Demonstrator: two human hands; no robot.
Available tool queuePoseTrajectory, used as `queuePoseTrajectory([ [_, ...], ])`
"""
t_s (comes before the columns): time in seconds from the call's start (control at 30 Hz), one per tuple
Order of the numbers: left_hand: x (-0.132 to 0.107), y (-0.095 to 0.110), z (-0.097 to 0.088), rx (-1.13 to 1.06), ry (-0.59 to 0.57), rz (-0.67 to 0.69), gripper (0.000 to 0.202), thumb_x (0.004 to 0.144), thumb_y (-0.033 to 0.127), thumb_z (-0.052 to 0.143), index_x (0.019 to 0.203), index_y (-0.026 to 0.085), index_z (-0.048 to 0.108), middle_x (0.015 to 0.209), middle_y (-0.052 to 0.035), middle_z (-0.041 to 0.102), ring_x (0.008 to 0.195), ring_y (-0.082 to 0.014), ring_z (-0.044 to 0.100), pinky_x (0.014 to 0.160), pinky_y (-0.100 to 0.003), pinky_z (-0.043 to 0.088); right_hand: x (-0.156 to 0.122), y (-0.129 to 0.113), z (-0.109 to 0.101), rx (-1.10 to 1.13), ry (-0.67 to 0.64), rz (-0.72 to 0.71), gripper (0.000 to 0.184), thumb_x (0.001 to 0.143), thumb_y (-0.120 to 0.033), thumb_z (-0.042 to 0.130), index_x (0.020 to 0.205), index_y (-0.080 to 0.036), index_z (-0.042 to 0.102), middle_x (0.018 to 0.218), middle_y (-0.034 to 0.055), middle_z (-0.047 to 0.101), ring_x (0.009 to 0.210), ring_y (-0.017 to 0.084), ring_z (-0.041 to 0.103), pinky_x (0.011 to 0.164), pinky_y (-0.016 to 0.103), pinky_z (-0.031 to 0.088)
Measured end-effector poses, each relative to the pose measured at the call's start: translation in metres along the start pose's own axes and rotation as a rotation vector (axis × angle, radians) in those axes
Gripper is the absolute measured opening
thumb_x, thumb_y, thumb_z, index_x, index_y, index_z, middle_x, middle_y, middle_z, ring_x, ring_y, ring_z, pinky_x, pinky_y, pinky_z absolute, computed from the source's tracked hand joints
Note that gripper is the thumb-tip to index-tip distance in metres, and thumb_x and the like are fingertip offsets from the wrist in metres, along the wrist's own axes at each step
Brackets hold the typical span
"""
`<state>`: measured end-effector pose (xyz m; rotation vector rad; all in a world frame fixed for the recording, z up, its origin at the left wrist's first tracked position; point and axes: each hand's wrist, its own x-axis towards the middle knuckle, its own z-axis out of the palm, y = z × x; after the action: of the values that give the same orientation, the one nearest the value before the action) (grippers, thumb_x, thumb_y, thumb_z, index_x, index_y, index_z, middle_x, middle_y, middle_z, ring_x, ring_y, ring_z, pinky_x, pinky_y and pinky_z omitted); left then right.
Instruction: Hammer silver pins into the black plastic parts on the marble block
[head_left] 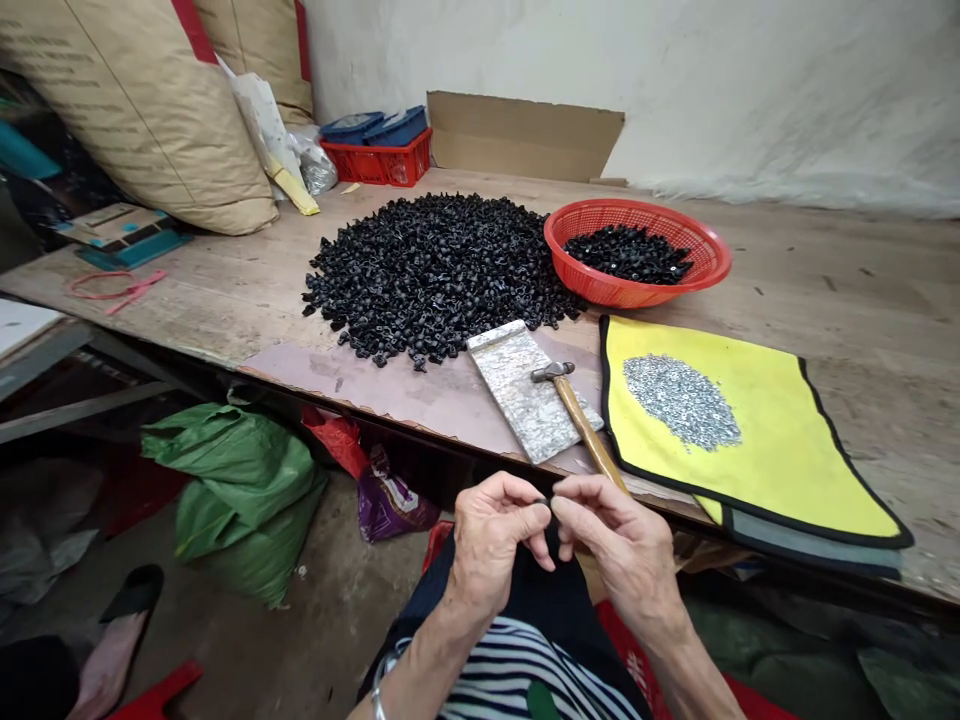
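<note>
My left hand [491, 540] and my right hand [622, 545] meet above my lap, both closed in a pinch. Between their fingertips is a small black part [549, 502], mostly hidden by the fingers. Just beyond my hands, on the table's front edge, a hammer [574, 400] with a wooden handle rests across a worn metal plate [514, 385]. Behind that spreads a large pile of small black plastic parts [442, 265]. More such parts lie in a red plastic basket [712, 262]. Small silvery metal pieces [681, 400] are heaped on a yellow cloth [795, 430] with black edging.
Large paper sacks [142, 110] stand at the back left, near a red crate [379, 162] with blue lids. Cardboard [525, 137] leans on the wall. Below the table are a green sack [240, 490] and a purple bag [390, 505]. A person's foot [116, 650] shows lower left.
</note>
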<state>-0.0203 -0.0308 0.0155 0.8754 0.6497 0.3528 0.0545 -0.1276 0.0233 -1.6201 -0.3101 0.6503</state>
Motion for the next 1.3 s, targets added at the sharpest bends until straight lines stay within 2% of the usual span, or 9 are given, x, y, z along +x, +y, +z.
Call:
queuePoseTrajectory([
  [0.1,0.011,0.004,-0.004,0.003,0.034,0.034,0.012,0.062,0.018,0.069,0.064,0.012,0.059,0.045,0.0024,0.058,0.033,-0.0092,0.049,0.034,-0.021,0.044,0.015,-0.006,-0.014,-0.293,0.14,-0.119,0.038,0.07,-0.048,0.063,0.091,-0.016,0.06,0.067,0.0027,0.061,0.052,0.013,0.054,0.045,0.025,0.043],
  [0.2,0.026,0.007,-0.006,0.022,0.098,0.078,0.016,0.06,0.021,0.071,0.065,0.012,0.058,0.047,0.0024,0.058,0.034,-0.0085,0.049,0.034,-0.021,0.046,0.036,-0.006,-0.023,-0.768,0.318,-0.364,0.028,0.075,-0.045,0.057,0.077,-0.017,0.059,0.073,0.0069,0.06,0.066,0.017,0.055,0.056,0.028,0.04],
  [0.27,0.038,0.009,-0.006,0.042,0.142,0.103,0.019,0.059,0.023,0.071,0.066,0.012,0.058,0.046,0.0029,0.057,0.035,-0.0089,0.05,0.033,-0.021,0.046,0.049,-0.006,-0.023,-0.851,0.308,-0.351,0.019,0.073,-0.036,0.058,0.07,-0.018,0.053,0.073,0.008,0.057,0.07,0.019,0.053,0.057,0.029,0.037],
  [0.43,0.061,0.011,-0.002,0.097,0.171,0.103,0.018,0.057,0.022,0.068,0.065,0.012,0.056,0.038,0.0045,0.052,0.031,-0.0096,0.049,0.03,-0.021,0.044,0.066,-0.009,-0.026,-0.544,0.091,-0.015,0.011,0.065,-0.018,0.056,0.065,-0.02,0.045,0.057,0.0016,0.05,0.051,0.014,0.047,0.046,0.026,0.034],
  [0.63,0.072,0.007,0.0,0.149,0.204,0.094,0.013,0.058,0.018,0.064,0.065,0.012,0.055,0.036,0.0041,0.051,0.028,-0.0096,0.047,0.027,-0.02,0.042,0.069,-0.024,-0.037,-0.187,-0.212,0.29,0.015,0.069,-0.03,0.057,0.071,-0.017,0.052,0.054,0.0004,0.053,0.04,0.011,0.046,0.036,0.025,0.042],
  [0.83,0.07,0.004,-0.003,0.088,0.204,0.129,0.013,0.058,0.018,0.065,0.065,0.012,0.055,0.036,0.0041,0.052,0.03,-0.0097,0.049,0.031,-0.021,0.045,0.061,-0.023,-0.034,0.001,-0.181,0.351,0.025,0.071,-0.038,0.061,0.076,-0.015,0.052,0.053,-0.0049,0.046,0.034,0.002,0.031,0.028,0.015,0.026],
  [0.97,0.067,0.003,-0.005,0.072,0.204,0.145,0.012,0.057,0.018,0.065,0.064,0.012,0.056,0.037,0.0038,0.053,0.031,-0.0102,0.05,0.032,-0.022,0.047,0.036,-0.015,-0.039,-0.09,-0.088,0.186,0.033,0.069,-0.048,0.064,0.071,-0.018,0.05,0.052,-0.0061,0.046,0.033,0.004,0.034,0.028,0.018,0.029],
  [1.13,0.068,-0.001,-0.005,0.106,0.236,0.133,0.007,0.057,0.016,0.063,0.06,0.013,0.056,0.034,0.0028,0.053,0.029,-0.0106,0.049,0.031,-0.021,0.046,0.011,-0.005,-0.042,-0.543,0.02,-0.104,0.032,0.077,-0.05,0.053,0.082,-0.019,0.057,0.053,-0.0024,0.054,0.041,0.009,0.046,0.039,0.02,0.037],
  [1.3,0.07,-0.002,-0.004,0.118,0.253,0.133,0.004,0.058,0.013,0.06,0.058,0.013,0.056,0.034,0.0027,0.053,0.028,-0.0107,0.05,0.031,-0.021,0.045,0.011,0.008,-0.036,-0.937,0.138,-0.511,0.037,0.085,-0.047,0.04,0.087,-0.016,0.061,0.058,0.003,0.063,0.045,0.014,0.056,0.046,0.023,0.042],
])
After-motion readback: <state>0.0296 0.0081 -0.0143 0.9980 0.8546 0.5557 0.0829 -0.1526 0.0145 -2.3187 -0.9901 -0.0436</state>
